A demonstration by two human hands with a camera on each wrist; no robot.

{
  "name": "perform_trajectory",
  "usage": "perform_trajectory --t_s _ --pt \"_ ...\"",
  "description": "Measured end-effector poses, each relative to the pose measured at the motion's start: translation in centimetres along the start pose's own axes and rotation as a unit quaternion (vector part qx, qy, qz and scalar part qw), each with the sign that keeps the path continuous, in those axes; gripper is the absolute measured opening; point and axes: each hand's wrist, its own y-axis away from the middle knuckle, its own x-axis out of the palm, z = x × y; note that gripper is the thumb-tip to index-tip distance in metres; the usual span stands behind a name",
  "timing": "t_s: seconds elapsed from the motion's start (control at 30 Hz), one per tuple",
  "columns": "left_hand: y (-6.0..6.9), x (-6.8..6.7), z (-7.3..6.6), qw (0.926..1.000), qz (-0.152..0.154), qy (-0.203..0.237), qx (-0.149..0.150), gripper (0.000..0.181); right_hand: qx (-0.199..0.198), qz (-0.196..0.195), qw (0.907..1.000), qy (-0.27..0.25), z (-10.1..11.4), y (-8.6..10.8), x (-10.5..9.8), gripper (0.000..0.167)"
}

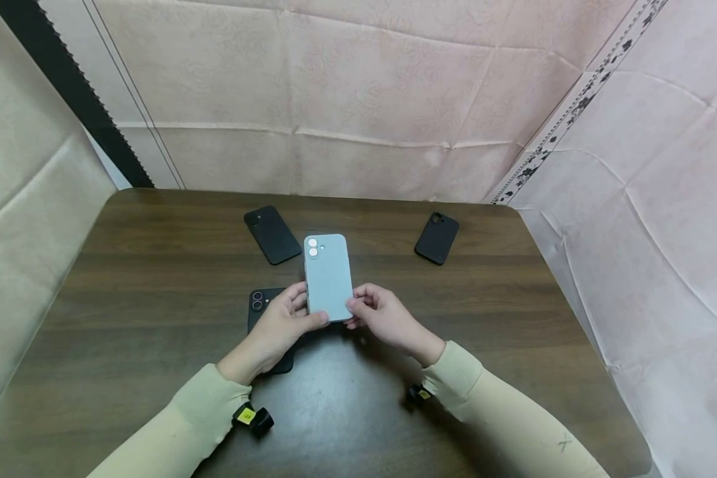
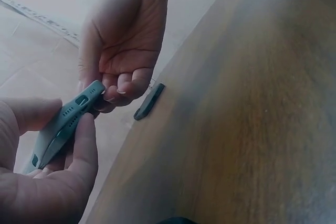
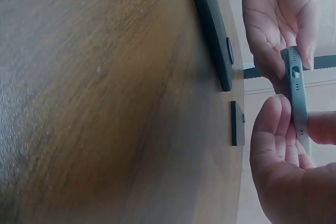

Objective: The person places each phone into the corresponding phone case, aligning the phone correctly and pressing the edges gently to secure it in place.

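Spanning the upper part of the frame, creased pale patterned cloth (image 1: pixel 364 86) hangs behind a dark brown wood-grain worktop (image 1: pixel 155 332). Pale green long sleeves (image 1: pixel 179 425) enter from the lower left and lower right. Both hands are grasping at the centre: the left hand (image 1: pixel 277 330) grips and the right hand (image 1: pixel 390 320) pinches the lower right corner of a pale blue, round-cornered phone case (image 1: pixel 328 275), raised off the worktop. Partly hidden by the left hand, a black rectangular phone-shaped piece with two lens rings (image 1: pixel 253 320) lies left of centre; another flat black phone-shaped piece (image 1: pixel 272 235) lies above it, and a smaller-looking black phone case (image 1: pixel 437 238) lies upper right. Small black yellow-labelled devices (image 1: pixel 261 422) sit at the wrists
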Motion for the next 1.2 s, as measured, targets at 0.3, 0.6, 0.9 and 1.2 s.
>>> perform_trajectory --t_s 0.3,0.6,0.9,1.2 --pt "-0.1 0.3 0.4 0.9997 0.018 0.009 -0.013 0.064 0.008 -0.028 0.9996 0.004 0.0 -0.4 -0.4 0.026" --pt "-0.2 0.1 0.7 0.9997 0.024 -0.001 -0.004 0.064 0.011 -0.030 0.9994 -0.010 -0.1 -0.5 -0.3 0.024" --pt "-0.2 0.2 0.8 0.9998 0.007 -0.003 -0.021 0.059 0.005 -0.023 0.9997 0.006 2.4 0.8 0.3 0.018" --pt "-0.2 0.1 0.8 0.9992 0.000 -0.006 -0.039 0.061 0.016 -0.020 0.9995 0.020 2.8 1.1 0.1 0.019"
